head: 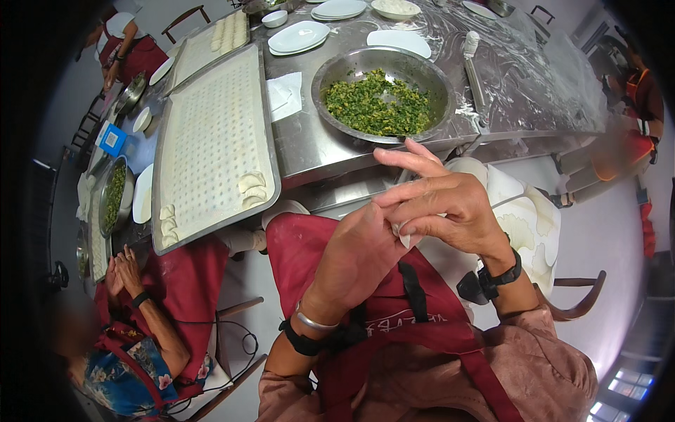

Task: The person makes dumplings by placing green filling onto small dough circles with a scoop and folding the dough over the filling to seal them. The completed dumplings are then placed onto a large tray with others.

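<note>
Above my lap, my left hand (350,253) and my right hand (448,203) meet around a small piece of pale dough (404,236). My right thumb and fingers pinch it against the left palm and fingers; most of it is hidden, so I cannot tell whether it is filled. Just beyond my fingertips stands a wide steel bowl (316,103) with a chopped green and yellow filling (377,105) in it. To the left, a perforated tray (211,137) carries several folded dumplings (253,189) at its near right corner and several more (168,226) at its near left corner.
White plates (298,37) and a bowl of flour (396,7) stand farther back on the steel table (321,150). A floured metal tool (474,74) lies right of the filling bowl. A seated co-worker (153,327) is close on my left, beside another filling bowl (113,198).
</note>
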The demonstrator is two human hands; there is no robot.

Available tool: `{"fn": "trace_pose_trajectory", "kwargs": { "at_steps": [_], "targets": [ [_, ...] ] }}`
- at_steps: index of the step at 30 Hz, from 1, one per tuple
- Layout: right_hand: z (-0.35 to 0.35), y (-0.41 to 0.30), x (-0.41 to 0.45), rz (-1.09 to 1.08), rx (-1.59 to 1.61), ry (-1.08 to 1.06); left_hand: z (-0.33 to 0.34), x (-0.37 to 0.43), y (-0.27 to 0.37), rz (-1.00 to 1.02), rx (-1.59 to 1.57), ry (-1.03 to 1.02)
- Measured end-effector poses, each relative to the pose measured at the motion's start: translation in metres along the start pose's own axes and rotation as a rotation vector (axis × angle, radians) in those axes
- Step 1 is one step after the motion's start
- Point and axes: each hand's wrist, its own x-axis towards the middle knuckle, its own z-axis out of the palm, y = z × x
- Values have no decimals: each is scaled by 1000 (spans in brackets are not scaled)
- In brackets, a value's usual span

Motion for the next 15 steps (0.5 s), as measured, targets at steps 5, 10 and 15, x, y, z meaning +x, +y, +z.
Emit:
{"fn": "trace_pose_trajectory", "kwargs": {
  "at_steps": [5, 10, 15],
  "targets": [
    [16, 4, -6, 128, 148, 341, 6, -2, 2, 98, 115, 11],
    [30, 2, -7, 152, 135, 429, 10, 1, -4, 192, 323, 35],
    [32, 4, -8, 98, 104, 423, 10, 2, -10, 241, 267, 25]
  ]
}}
